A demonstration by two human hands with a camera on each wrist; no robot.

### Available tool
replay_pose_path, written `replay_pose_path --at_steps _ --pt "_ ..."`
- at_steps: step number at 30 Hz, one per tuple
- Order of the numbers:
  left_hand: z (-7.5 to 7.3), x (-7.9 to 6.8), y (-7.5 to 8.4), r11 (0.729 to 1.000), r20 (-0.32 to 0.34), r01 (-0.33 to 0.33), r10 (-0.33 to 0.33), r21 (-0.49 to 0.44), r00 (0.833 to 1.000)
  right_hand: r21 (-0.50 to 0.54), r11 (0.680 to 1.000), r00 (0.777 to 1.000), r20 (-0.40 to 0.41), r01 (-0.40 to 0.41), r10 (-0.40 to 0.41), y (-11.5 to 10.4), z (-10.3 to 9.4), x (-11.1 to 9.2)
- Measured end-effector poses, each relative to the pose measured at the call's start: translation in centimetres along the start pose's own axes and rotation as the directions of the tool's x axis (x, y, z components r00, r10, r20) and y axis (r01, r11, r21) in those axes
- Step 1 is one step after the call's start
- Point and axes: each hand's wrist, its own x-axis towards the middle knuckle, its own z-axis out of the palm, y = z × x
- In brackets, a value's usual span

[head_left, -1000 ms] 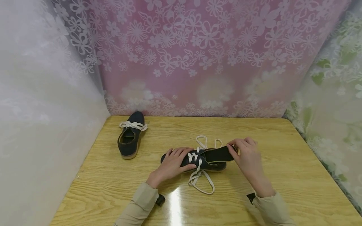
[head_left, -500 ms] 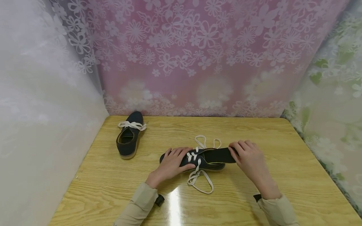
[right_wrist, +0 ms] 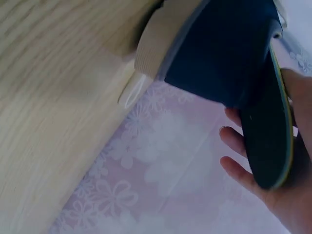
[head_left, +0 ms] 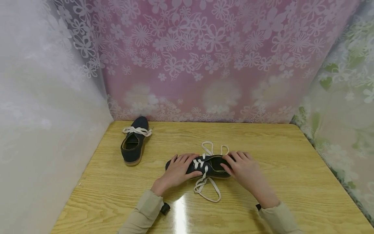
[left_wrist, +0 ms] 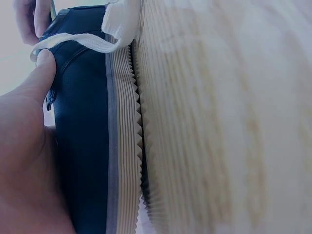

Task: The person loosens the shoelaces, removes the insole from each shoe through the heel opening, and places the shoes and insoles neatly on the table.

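Observation:
A dark navy lace-up shoe (head_left: 217, 174) lies sideways on the table, toe to the left, its white laces (head_left: 214, 191) loosened. My left hand (head_left: 176, 170) holds it over the toe; in the left wrist view the thumb lies along the upper beside a lace (left_wrist: 80, 41). At the heel, my right hand (head_left: 243, 169) grips a dark insole (right_wrist: 268, 136). The right wrist view shows that insole jutting from the shoe's opening, fingers on one side and the palm side on the other. From the head view, the hand covers its outer end.
A second navy shoe (head_left: 132, 154), its white lace tied in a bow, stands at the back left of the wooden table (head_left: 292, 169). Behind the table's back edge hangs a pink floral curtain (head_left: 201, 81). Pale sheets flank both sides.
After a slight shift right, my right hand has moved left to the heel, and the insole has slid deeper into the shoe. My left hand has stayed in place on the toe.

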Motion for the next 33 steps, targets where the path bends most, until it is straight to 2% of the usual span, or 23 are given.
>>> replay_pose_path --at_steps 5,8,15,24,33 --pt "0.0 0.0 0.1 1.0 0.008 0.006 -0.006 0.006 1.0 0.016 0.999 0.998 0.05 0.04 -0.041 -0.7 0.7 0.4" --pt "0.1 0.0 0.1 1.0 0.009 0.008 -0.008 0.015 1.0 0.003 0.997 0.997 0.036 0.074 -0.074 -0.9 0.9 0.6" --pt "-0.1 0.0 0.2 1.0 0.005 0.011 -0.011 0.01 1.0 -0.027 0.989 0.986 -0.074 0.148 -0.149 -0.7 1.7 1.1" --pt "0.0 0.0 0.2 1.0 0.002 0.009 -0.009 0.021 1.0 0.01 0.974 0.951 -0.217 0.228 -0.22 0.3 2.4 1.2" --pt "-0.1 -0.2 0.3 1.0 -0.032 -0.003 0.004 0.018 0.999 0.047 0.968 0.928 -0.299 0.247 -0.223 1.4 1.4 1.0"
